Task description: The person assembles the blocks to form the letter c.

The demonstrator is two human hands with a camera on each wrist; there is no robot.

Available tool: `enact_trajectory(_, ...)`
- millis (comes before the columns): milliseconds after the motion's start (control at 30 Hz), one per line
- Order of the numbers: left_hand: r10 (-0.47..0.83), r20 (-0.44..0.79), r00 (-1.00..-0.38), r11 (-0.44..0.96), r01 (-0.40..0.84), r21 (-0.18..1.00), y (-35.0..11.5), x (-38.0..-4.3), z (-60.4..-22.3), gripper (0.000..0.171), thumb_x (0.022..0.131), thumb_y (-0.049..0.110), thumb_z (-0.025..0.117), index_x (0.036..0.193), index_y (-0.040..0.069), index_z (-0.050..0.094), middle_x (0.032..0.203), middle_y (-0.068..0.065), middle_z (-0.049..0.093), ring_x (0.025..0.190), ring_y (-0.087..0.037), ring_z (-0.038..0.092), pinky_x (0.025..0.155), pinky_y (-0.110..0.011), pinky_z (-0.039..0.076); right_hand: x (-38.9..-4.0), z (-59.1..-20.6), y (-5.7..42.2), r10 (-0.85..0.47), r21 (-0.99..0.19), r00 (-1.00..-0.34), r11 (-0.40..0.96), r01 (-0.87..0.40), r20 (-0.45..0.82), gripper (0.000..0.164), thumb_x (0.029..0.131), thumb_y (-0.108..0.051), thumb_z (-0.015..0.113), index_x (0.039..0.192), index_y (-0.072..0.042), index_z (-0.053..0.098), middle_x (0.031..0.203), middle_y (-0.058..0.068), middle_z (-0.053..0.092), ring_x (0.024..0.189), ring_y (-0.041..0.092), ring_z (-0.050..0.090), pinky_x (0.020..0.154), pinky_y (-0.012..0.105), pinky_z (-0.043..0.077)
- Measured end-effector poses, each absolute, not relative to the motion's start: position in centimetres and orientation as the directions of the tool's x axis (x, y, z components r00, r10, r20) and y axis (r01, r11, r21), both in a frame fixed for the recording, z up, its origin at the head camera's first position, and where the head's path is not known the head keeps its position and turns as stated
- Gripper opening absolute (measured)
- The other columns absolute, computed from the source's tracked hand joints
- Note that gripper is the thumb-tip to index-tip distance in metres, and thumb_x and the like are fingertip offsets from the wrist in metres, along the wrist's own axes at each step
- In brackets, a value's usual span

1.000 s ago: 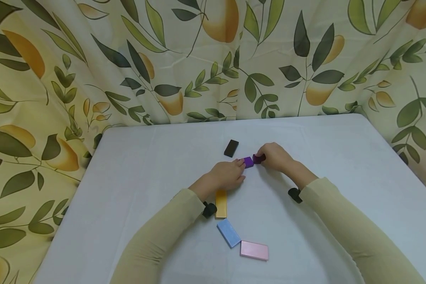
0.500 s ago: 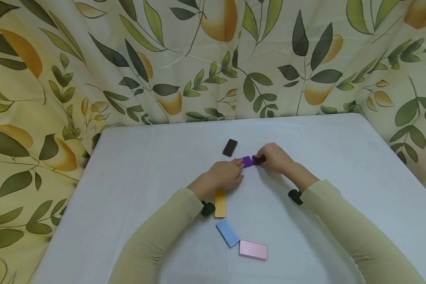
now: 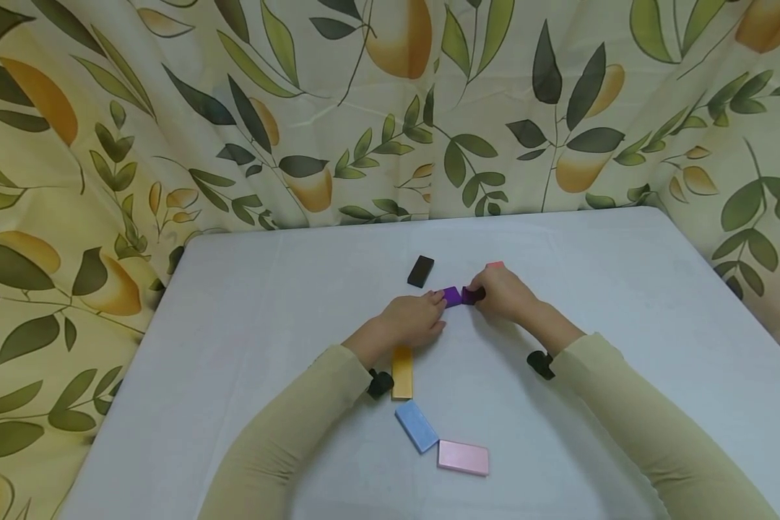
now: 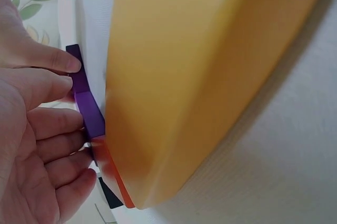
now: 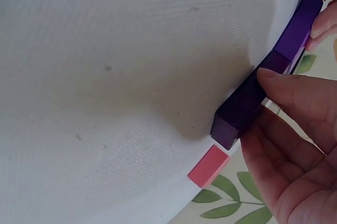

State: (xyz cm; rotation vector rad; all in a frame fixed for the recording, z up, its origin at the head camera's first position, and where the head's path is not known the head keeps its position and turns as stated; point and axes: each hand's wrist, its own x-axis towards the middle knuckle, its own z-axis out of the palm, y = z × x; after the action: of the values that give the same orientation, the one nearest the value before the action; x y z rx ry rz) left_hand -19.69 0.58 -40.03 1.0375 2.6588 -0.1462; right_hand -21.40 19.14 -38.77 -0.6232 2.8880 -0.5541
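My right hand pinches a dark purple rectangular block between thumb and fingers. Its left end meets the end of a brighter purple block, with a slight angle between the two. The fingers of my left hand lie fairly straight against the far side of the brighter purple block. An orange-red block adjoins that block's other end, and the left hand covers it in the head view. Closer to me, a yellow block runs out from under the left wrist.
A blue block and a pink block continue the line nearer to me. Beyond the hands lie a black block and a coral block, partly hidden by the right hand. A leaf-patterned curtain borders the white table.
The coral block's edge has come into view beyond my right hand, which has shifted very slightly with the dark purple block. My left hand stays in place.
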Motion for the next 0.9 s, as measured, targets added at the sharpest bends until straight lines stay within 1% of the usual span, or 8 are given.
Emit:
enact_trajectory(333,0.642,-0.291,-0.709,0.742,0.671,0.002,0.68,-19.64,-40.16,0.052,0.098,0.037,0.037,0.142,0.01,0.035,0.148,-0.003,0.028,0.133,-0.016,0.027,0.102,-0.03,0.03,-21.02,-38.77,18.86,-0.401,-0.376,-0.915,0.855,-0.357,-0.045,0.023,0.074,0.009,0.067,0.097,0.011,0.067,0.095,0.023,0.065,0.092,0.034,0.061,0.081,0.045,0.048)
enact_trajectory(467,0.631,-0.299,-0.716,0.75,0.662,-0.001,0.73,-19.57,-40.08,0.052,0.098,0.038,0.037,0.142,0.011,0.035,0.148,-0.002,0.027,0.133,-0.016,0.027,0.102,-0.031,0.03,-21.01,-38.81,18.7,-0.395,-0.376,-0.916,0.86,-0.345,-0.064,0.023,0.074,0.006,0.068,0.097,0.011,0.067,0.096,0.022,0.065,0.092,0.033,0.061,0.081,0.044,0.048)
enact_trajectory(700,0.623,-0.306,-0.72,0.754,0.656,-0.007,0.79,-19.49,-39.83,0.053,0.098,0.04,0.036,0.142,0.012,0.035,0.148,-0.002,0.028,0.133,-0.016,0.028,0.102,-0.032,0.031,-21.19,-38.66,18.52,-0.383,-0.39,-0.92,0.863,-0.322,-0.087,0.021,0.075,0.003,0.069,0.094,0.009,0.068,0.092,0.02,0.066,0.087,0.03,0.061,0.079,0.042,0.049)
enact_trajectory(900,0.624,-0.308,-0.718,0.755,0.656,0.002,0.8,-19.51,-39.85,0.053,0.098,0.04,0.036,0.143,0.011,0.035,0.148,-0.002,0.027,0.133,-0.016,0.027,0.102,-0.032,0.031,-21.26,-38.65,18.55,-0.371,-0.383,-0.923,0.87,-0.31,-0.097,0.021,0.075,0.002,0.069,0.095,0.01,0.068,0.092,0.021,0.066,0.089,0.031,0.061,0.08,0.043,0.048)
